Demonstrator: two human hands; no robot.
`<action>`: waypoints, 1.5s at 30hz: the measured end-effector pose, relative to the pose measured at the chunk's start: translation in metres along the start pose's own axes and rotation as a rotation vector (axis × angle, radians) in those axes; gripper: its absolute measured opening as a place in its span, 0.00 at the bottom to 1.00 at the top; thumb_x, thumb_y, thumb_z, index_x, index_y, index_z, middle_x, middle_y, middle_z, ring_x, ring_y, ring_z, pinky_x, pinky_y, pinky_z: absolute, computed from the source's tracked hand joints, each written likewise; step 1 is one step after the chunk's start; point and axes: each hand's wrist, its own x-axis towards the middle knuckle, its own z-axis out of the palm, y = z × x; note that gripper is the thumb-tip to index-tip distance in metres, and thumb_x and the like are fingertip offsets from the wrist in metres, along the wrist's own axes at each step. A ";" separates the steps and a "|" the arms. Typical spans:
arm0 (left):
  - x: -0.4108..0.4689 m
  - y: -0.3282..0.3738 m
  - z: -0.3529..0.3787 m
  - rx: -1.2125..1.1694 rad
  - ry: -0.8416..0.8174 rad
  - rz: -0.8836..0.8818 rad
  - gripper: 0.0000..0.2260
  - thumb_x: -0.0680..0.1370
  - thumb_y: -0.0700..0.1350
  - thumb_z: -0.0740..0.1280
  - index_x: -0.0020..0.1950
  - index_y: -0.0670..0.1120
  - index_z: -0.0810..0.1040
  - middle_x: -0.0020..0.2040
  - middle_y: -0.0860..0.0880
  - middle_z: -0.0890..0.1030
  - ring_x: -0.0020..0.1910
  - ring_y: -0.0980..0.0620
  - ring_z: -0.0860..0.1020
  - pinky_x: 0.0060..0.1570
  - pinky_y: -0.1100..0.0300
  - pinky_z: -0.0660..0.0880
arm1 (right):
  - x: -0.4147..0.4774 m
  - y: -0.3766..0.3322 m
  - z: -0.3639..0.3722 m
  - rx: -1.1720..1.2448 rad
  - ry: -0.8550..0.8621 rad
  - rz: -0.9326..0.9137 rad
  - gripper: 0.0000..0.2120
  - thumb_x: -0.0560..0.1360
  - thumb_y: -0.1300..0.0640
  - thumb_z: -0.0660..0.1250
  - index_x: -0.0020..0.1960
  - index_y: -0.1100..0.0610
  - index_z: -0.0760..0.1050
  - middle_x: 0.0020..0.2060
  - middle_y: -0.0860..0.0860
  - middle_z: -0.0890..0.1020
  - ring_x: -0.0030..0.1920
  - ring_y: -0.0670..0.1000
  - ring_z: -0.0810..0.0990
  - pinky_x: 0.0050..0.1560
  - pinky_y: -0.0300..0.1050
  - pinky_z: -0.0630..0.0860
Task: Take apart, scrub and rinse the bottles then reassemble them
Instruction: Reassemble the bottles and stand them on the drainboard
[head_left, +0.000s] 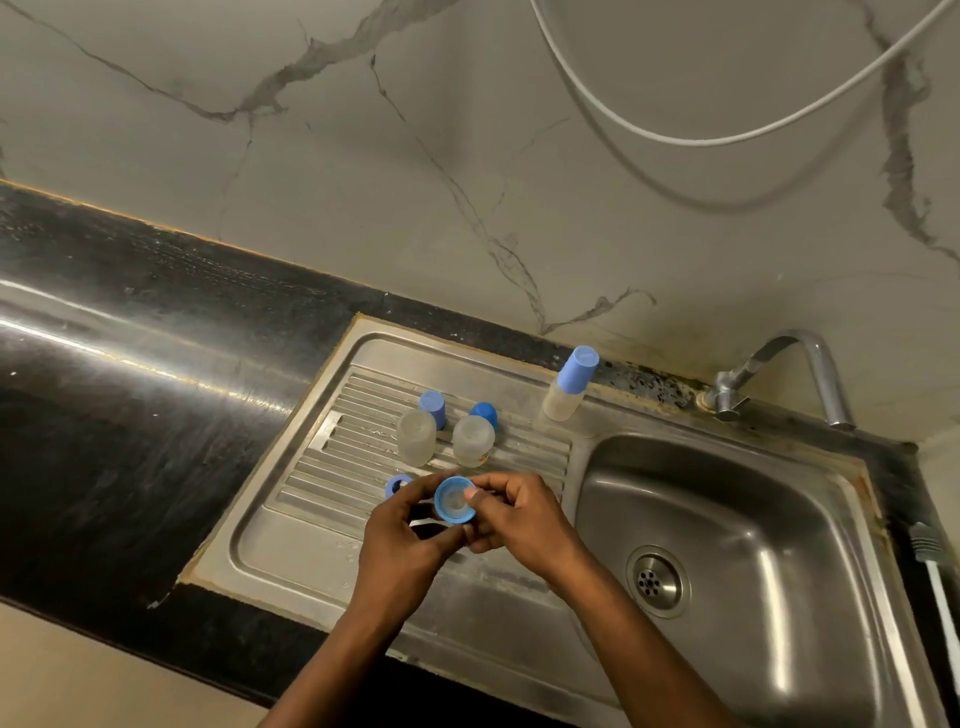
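Note:
Both hands meet over the steel drainboard (311, 530) around a blue screw ring (454, 500) with a clear teat inside it. My left hand (402, 535) grips the ring from below and the left. My right hand (511, 514) pinches its right rim, thumb pressing into the opening. Two clear bottle bodies (416, 437) (473, 440) stand on the drainboard ribs, mouths down as far as I can tell. Behind them sit two blue caps (433, 406) (484, 412). Another blue ring (398, 486) lies by my left fingers. One assembled bottle with a blue cap (569, 384) stands near the back rim.
The sink basin (737, 519) with its drain (657, 581) lies to the right, under a metal tap (800, 374). A black counter (130, 441) stretches left. A white hose (675, 137) hangs on the marble wall, and a white brush handle (935, 571) rests at the far right.

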 end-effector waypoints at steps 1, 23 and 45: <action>0.001 0.000 -0.002 0.005 0.007 0.009 0.22 0.72 0.37 0.81 0.62 0.54 0.85 0.53 0.56 0.87 0.54 0.55 0.85 0.49 0.59 0.84 | 0.002 -0.001 0.000 -0.041 0.026 -0.015 0.10 0.84 0.53 0.67 0.60 0.53 0.85 0.44 0.52 0.88 0.42 0.52 0.88 0.46 0.53 0.87; 0.015 -0.005 -0.035 0.097 0.037 0.052 0.23 0.71 0.38 0.82 0.60 0.57 0.85 0.54 0.62 0.87 0.56 0.59 0.84 0.55 0.67 0.78 | 0.055 -0.024 -0.030 -0.494 0.248 -0.135 0.26 0.73 0.45 0.77 0.69 0.41 0.75 0.62 0.44 0.80 0.59 0.49 0.81 0.58 0.49 0.80; 0.006 0.018 -0.012 0.013 -0.195 0.071 0.24 0.71 0.32 0.81 0.65 0.49 0.85 0.55 0.50 0.88 0.55 0.49 0.87 0.59 0.50 0.84 | -0.031 -0.022 -0.071 -0.037 0.006 -0.183 0.23 0.73 0.54 0.81 0.64 0.39 0.80 0.60 0.43 0.82 0.59 0.50 0.84 0.58 0.55 0.84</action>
